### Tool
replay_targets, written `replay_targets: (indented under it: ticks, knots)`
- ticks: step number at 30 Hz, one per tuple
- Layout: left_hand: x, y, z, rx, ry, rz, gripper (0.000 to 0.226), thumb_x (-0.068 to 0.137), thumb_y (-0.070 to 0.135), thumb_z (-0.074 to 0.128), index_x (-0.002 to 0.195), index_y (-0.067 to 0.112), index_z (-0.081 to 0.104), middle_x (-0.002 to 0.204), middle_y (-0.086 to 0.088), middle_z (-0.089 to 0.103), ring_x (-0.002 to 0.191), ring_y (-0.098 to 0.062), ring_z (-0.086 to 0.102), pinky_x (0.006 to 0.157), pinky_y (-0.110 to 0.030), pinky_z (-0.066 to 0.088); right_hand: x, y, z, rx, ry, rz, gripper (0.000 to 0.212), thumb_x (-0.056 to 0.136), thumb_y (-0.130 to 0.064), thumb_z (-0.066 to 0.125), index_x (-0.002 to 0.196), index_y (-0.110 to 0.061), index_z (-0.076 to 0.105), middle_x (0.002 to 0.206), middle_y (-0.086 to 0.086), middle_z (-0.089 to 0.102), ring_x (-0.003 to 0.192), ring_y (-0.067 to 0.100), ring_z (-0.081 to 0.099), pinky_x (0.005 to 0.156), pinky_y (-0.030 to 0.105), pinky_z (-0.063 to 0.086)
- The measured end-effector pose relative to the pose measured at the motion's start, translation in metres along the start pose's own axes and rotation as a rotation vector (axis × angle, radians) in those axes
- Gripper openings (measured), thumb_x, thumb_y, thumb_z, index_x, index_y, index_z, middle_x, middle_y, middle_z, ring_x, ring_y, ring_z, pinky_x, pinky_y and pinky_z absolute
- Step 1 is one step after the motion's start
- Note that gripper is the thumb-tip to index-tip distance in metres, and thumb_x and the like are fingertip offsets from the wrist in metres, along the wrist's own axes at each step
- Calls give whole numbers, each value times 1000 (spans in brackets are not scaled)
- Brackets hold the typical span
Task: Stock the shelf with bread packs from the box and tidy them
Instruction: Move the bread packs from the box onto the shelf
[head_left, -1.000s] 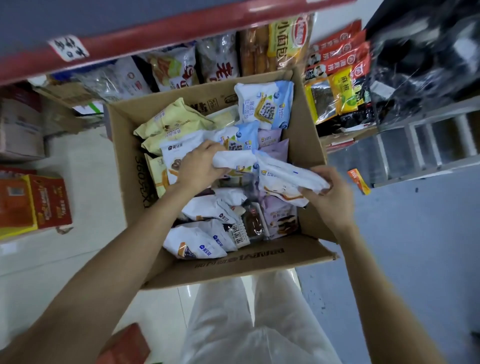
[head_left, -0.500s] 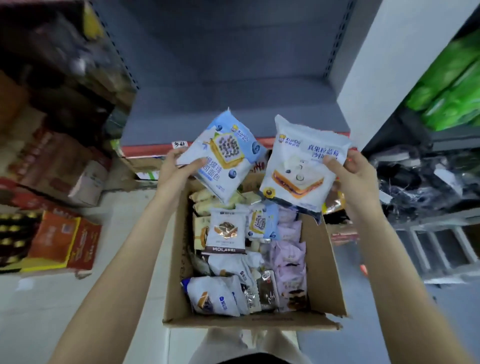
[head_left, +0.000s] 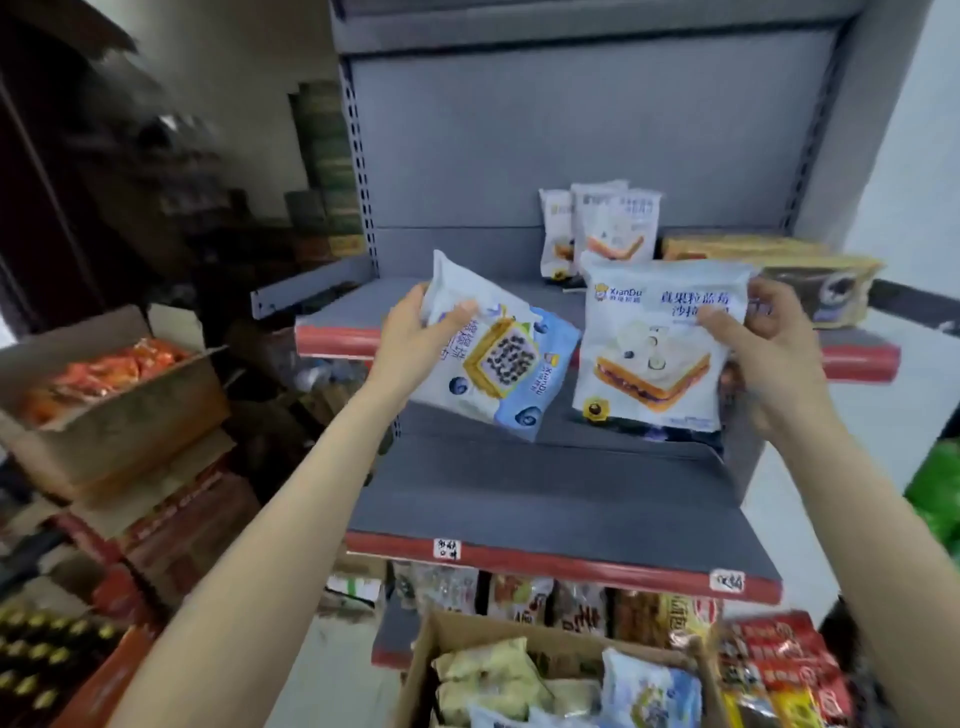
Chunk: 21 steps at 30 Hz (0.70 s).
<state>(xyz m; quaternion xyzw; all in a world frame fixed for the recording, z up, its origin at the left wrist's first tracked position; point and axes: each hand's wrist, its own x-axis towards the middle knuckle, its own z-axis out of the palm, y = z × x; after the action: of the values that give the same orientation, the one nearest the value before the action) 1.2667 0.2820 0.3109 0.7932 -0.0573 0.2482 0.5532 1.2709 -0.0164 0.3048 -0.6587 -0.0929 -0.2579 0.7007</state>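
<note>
An open brown cardboard box (head_left: 545, 644) of bread packs sits lowest. Above, the left hand (head_left: 415, 332) pinches a tilted blue-and-white plastic bread pack (head_left: 498, 358); the right hand (head_left: 763, 338) grips an upright white plastic sandwich-bread pack (head_left: 654, 343). Beyond the fingertips, three white packs (head_left: 597, 228) stand on the grey metal shelf (head_left: 363, 306).

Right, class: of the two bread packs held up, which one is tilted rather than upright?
The blue-cornered plastic pack in the left hand; the white pack in the right hand is upright.

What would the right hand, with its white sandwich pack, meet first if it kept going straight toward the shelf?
Likely the upright packs standing behind it on the upper shelf; depth is uncertain.
</note>
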Motion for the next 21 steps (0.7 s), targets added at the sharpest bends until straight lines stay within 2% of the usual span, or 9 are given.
replay_targets:
  ticks: [2,4,7,9,11,13,17,20,21]
  knots:
    - [19,10,-5,-13,48,29,42,83,44,67,108,11,59,107,-7,67,98,-21,64,88,-43,51,28,-10,13,27,65,-83,28,85,-15,66,103,-29,50,81,-11,68,69,5,63,60,24,51]
    - [35,15,-7,-12,112,48,42,80,48,66,100,13,58,100,-5,67,95,-23,64,84,-44,49,56,-17,28,-19,136,-199,32,84,-20,63,109,-28,45,93,-14,62,75,3,58,73,24,48]
    - [58,23,-1,46,150,108,31,88,39,64,96,10,56,88,-1,62,88,-22,60,75,-37,45,101,-19,54,-180,153,-267,39,88,-20,58,124,-17,44,92,-9,57,68,4,50,68,12,39]
    - [75,27,5,64,146,129,31,88,40,63,96,10,56,88,-3,62,86,-21,60,74,-38,46,131,-8,71,-289,140,-222,42,90,-17,56,129,-10,42,98,3,61,79,15,52,71,20,39]
    - [95,28,9,83,143,132,28,88,41,62,97,16,54,86,3,60,85,-19,59,73,-35,45,157,9,86,-346,108,-151,43,91,-17,55,131,-9,39,110,14,62,95,26,57,81,29,41]
    - [114,27,13,98,124,132,28,88,42,62,105,22,51,90,8,60,90,-16,60,75,-34,46,174,23,98,-368,83,-84,43,94,-18,52,133,-10,37,116,19,60,104,32,56,85,33,41]
    - [143,26,27,186,59,128,38,89,45,60,115,20,49,99,4,61,94,-19,60,80,-37,47,200,44,113,-330,43,37,47,96,-16,46,140,-10,29,126,18,55,111,32,54,87,30,41]
    - [161,29,41,212,-1,164,33,89,44,60,108,18,52,97,1,64,93,-21,62,78,-37,48,222,60,109,-225,6,160,70,83,-37,46,145,-21,18,138,13,47,108,27,55,79,22,51]
    - [167,30,46,217,-18,179,31,89,44,60,104,18,53,95,0,64,93,-22,62,79,-39,49,220,57,106,-175,5,156,68,85,-36,44,145,-22,18,142,12,42,111,27,54,86,28,53]
